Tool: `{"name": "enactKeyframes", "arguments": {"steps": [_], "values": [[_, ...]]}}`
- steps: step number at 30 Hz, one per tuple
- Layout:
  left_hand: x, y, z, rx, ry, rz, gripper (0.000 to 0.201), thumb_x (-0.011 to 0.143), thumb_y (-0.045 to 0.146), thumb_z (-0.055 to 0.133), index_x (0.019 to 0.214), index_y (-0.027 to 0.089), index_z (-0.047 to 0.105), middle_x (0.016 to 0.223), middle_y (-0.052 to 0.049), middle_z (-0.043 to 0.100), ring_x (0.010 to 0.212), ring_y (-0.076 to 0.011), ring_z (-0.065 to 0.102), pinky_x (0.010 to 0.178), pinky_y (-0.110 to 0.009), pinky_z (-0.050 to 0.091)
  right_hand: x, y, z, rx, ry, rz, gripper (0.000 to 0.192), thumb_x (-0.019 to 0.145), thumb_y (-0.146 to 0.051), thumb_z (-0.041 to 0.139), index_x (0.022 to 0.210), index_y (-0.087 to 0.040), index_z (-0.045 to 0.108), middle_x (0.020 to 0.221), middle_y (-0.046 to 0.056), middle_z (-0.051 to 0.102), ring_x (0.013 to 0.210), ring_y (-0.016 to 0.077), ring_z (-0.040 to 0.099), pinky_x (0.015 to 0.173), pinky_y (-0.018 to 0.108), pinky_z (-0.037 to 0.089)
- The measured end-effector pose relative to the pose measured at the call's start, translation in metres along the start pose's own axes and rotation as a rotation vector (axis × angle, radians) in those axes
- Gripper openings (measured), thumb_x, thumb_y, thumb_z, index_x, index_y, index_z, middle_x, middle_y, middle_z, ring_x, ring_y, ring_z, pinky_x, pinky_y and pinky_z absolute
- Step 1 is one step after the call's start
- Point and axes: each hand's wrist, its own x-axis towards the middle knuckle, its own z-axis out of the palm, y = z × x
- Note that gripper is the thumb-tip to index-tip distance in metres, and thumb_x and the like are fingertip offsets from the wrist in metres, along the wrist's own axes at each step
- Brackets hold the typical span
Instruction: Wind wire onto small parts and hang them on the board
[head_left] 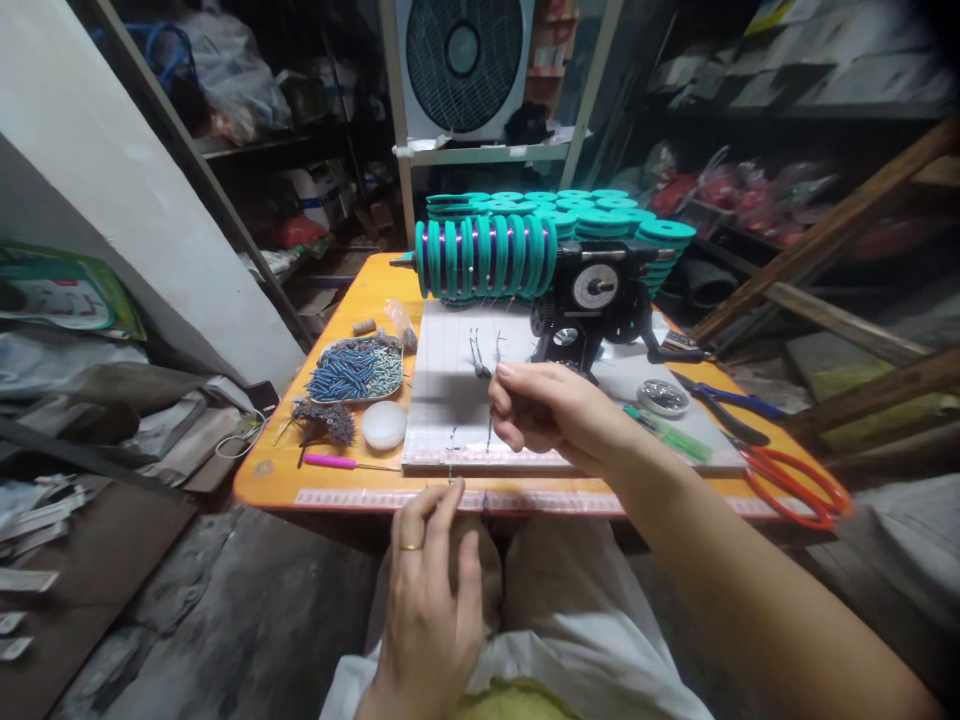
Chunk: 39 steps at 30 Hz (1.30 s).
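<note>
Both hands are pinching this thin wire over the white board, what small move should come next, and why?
Probably draw the right hand gently back toward the left hand: the wire between them looks slack, and the spools feed from behind.

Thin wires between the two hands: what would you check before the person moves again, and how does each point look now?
1. Right hand pinching a wire over the white board: ok.
2. Left hand fingers pinching a wire at the table edge: ok.
3. Wires run untangled to the green spools: cannot tell, too thin.
4. Tray of beads sits fully on the table: ok.
5. Red-handled scissors overhang the right corner: not ok.
</note>
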Motion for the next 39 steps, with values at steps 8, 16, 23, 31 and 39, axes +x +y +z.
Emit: {"name": "enactKeyframes", "arguments": {"steps": [8,16,23,31,39], "values": [[0.076,0.027,0.018,-0.312,-0.247,-0.058,0.026,0.096,0.03,0.036,0.091,0.018,0.058,0.088,-0.003,0.062,0.085,-0.0112,0.056,0.079,-0.023,0.04,-0.005,-0.01,0.001,-0.09,-0.006,0.018,0.045,0.084,-0.054,0.039,0.081,-0.009,0.034,0.054,-0.001,0.048,0.035,-0.0031,0.027,0.033,0.009,0.014],[0.069,0.029,0.013,-0.805,-0.468,-0.368,0.034,0.093,0.042,0.042,0.078,0.016,0.058,0.056,0.001,0.059,0.051,-0.0075,0.051,0.051,-0.018,0.039,-0.001,0.001,-0.003,0.124,-0.01,0.098,0.046,0.084,-0.055,0.036,0.076,-0.012,0.022,0.047,-0.005,0.041,0.03,-0.0029,0.012,0.031,0.012,0.008],[0.04,0.028,0.009,-1.228,-0.514,-0.731,0.03,0.09,0.034,0.048,0.079,0.01,0.063,0.061,-0.007,0.068,0.053,-0.0133,0.064,0.055,-0.02,0.05,0.005,0.009,-0.008,0.231,0.014,0.103,0.046,0.084,-0.052,0.039,0.074,-0.012,0.019,0.045,-0.006,0.036,0.03,-0.0033,0.012,0.032,0.011,0.008],[0.024,0.025,0.004,-1.363,-0.54,-0.884,0.03,0.09,0.032,0.047,0.079,0.008,0.063,0.057,-0.008,0.065,0.034,-0.0033,0.045,0.038,-0.011,0.029,0.005,0.008,-0.007,0.208,-0.026,0.094,0.047,0.084,-0.055,0.038,0.076,-0.012,0.02,0.047,-0.006,0.038,0.03,-0.0039,0.011,0.033,0.011,0.007],[0.021,0.027,-0.003,-1.425,-0.493,-1.031,0.023,0.087,0.027,0.053,0.08,0.008,0.063,0.057,-0.004,0.058,0.044,0.0003,0.028,0.04,-0.009,0.017,0.004,0.009,-0.009,0.201,-0.028,0.08,0.046,0.085,-0.054,0.036,0.076,-0.012,0.019,0.047,-0.006,0.038,0.03,-0.0033,0.01,0.032,0.011,0.007]]}}
